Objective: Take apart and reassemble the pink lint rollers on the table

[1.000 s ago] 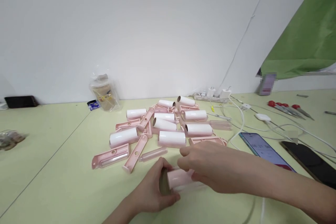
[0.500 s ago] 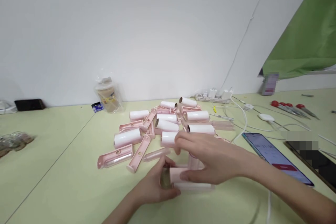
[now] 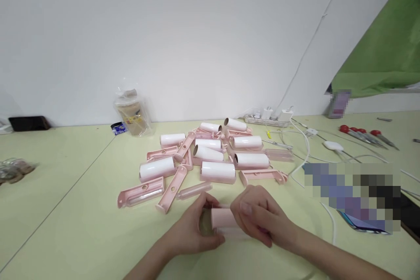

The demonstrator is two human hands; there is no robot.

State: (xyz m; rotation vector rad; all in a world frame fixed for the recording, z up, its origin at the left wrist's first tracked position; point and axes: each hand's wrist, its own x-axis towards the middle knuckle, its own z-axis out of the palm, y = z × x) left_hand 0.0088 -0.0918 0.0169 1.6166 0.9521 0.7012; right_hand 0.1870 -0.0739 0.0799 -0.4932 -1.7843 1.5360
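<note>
Low at the front of the table, my left hand (image 3: 192,229) curls around the left end of a small lint roller (image 3: 222,218), with a pink housing and a clear part below it. My right hand (image 3: 262,216) is closed over its right end, knuckles up, and hides that end. Just beyond lie several white sticky-paper rolls (image 3: 218,169), pink open holders (image 3: 173,189) and clear covers (image 3: 194,190). Another pink holder (image 3: 262,176) lies behind my right hand.
At the right are a phone (image 3: 364,223), white cables (image 3: 306,148) and red-ended tools (image 3: 383,138). A power strip (image 3: 265,120) stands by the wall. Farther left are a bagged cup (image 3: 133,116), a black phone (image 3: 29,123) and a clear bundle (image 3: 15,169).
My right hand has rolled over into a fist and drawn lower, uncovering a white roll and a pink holder behind it. My left hand keeps its grip on the lint roller.
</note>
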